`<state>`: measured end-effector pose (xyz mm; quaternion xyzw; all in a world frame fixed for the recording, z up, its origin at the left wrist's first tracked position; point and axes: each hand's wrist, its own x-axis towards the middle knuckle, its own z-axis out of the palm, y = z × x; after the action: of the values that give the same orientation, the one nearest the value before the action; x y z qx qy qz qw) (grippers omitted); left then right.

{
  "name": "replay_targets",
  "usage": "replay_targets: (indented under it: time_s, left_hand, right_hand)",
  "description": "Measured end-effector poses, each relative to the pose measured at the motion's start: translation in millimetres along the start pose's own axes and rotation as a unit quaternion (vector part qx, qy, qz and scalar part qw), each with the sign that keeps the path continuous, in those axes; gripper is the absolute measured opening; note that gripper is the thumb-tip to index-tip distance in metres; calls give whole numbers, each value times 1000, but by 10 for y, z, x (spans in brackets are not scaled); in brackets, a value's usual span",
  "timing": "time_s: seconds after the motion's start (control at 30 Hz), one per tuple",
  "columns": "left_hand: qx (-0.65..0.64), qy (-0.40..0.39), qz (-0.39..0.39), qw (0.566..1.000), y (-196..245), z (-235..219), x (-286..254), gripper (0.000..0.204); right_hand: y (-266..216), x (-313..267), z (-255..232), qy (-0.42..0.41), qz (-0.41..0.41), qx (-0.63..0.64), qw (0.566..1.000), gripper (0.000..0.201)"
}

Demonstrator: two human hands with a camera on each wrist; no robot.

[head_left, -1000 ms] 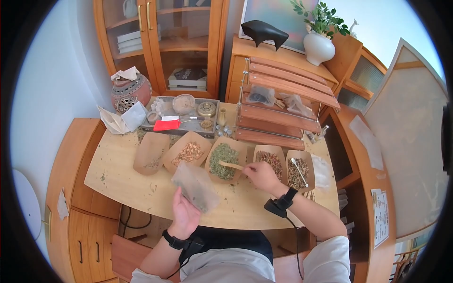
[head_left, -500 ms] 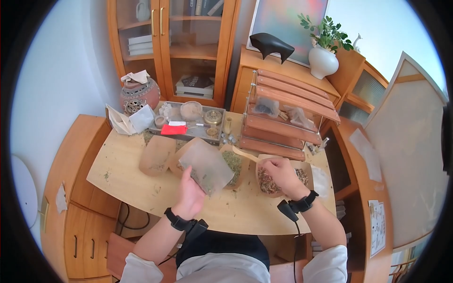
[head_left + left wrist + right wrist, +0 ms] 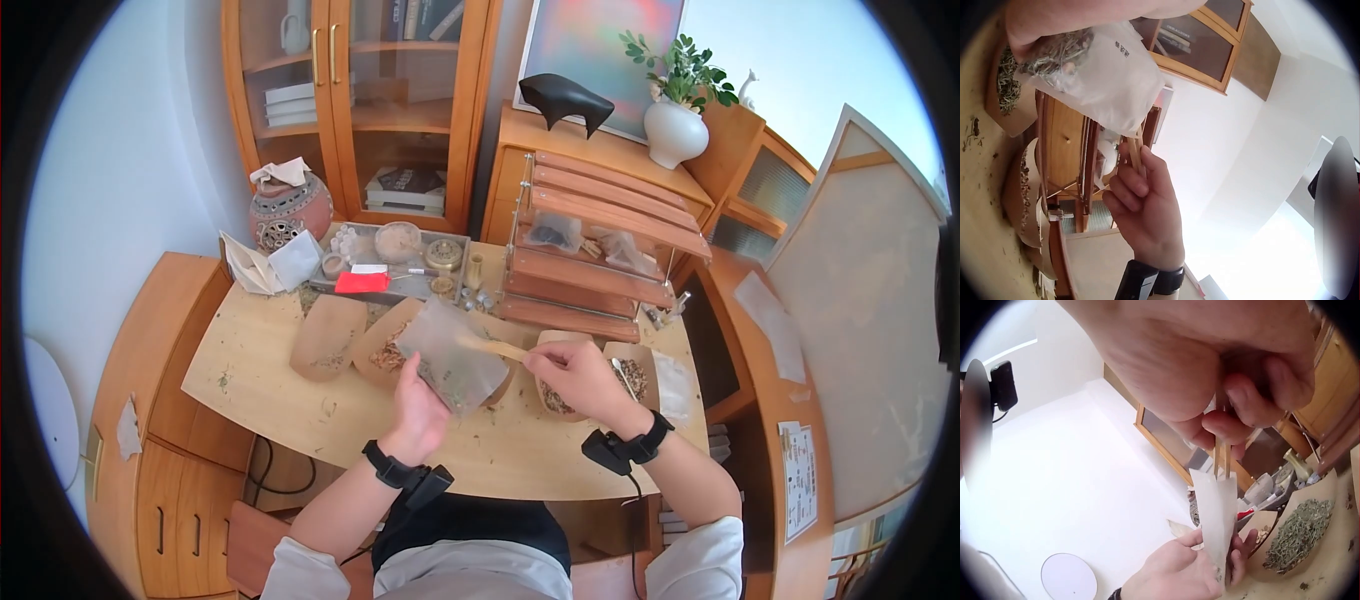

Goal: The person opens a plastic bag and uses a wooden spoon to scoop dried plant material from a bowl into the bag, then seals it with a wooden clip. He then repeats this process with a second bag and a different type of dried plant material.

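A translucent pouch (image 3: 452,358) with dried herbs in its lower part is gripped by my left hand (image 3: 418,412), thumb on one face and fingers behind, as the right wrist view shows. My right hand (image 3: 582,378) pinches a light wooden scoop (image 3: 497,348), whose far end is inside the mouth of the pouch (image 3: 1218,506). In the left wrist view plant bits (image 3: 1060,57) lie in the pouch, and the right hand (image 3: 1150,209) holds the handle. Below the pouch stands a paper tray of green herbs (image 3: 1300,534), largely covered in the head view.
Paper trays stand in a row: a nearly bare one (image 3: 328,338), one of orange-brown chips (image 3: 390,350), and one with mixed bits and a white spoon (image 3: 630,376). Behind are a grey tray (image 3: 405,290) with small items and a wooden rack (image 3: 590,265).
From the green herb tray, the scoop has moved up and over to the pouch mouth. The left hand has brought the pouch up and rightward, over the trays.
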<state>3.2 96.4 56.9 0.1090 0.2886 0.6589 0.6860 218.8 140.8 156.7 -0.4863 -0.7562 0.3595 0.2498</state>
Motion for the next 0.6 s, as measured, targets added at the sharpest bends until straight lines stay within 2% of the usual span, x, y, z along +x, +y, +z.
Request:
replay_targets:
  time_s: [0.17,0.27,0.43,0.6]
  left_hand:
    - [-9,20,-1,1000,61,-15,-25,55]
    - [-28,22,3,999,106,-139,-42,55]
    - [-10,50,21,998,162,-134,-180,55]
    - [-5,43,29,999,178,-219,-220,55]
  right_hand:
    - [21,-15,-170,10,22,37,999,31]
    - [226,69,-179,31,14,9,999,29]
    - [809,319,48,-7,57,-143,988,39]
    - [900,468,208,-62,121,-85,987,36]
